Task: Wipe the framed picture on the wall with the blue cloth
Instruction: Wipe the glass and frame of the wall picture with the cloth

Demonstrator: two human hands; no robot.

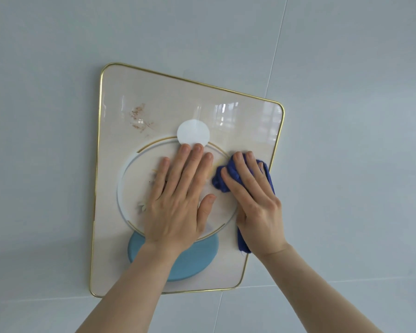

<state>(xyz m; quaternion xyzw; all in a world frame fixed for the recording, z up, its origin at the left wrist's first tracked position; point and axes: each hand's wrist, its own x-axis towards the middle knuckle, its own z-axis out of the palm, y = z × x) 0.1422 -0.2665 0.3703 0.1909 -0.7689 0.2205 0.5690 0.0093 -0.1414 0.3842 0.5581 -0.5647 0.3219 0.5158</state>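
The framed picture (168, 111) is hung on the wall (46, 68).
The blue cloth (222, 180) is gripped by the right hand (257, 203) near the picture's right edge; the left hand (180, 200) is laid flat, fingers spread, at its middle.

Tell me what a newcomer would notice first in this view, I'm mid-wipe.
The framed picture with its thin gold rim fills the middle of the pale tiled wall. The left hand lies flat and open on the circle design at its centre. Beside it, near the frame's right edge, the right hand presses the bunched blue cloth against the glass.
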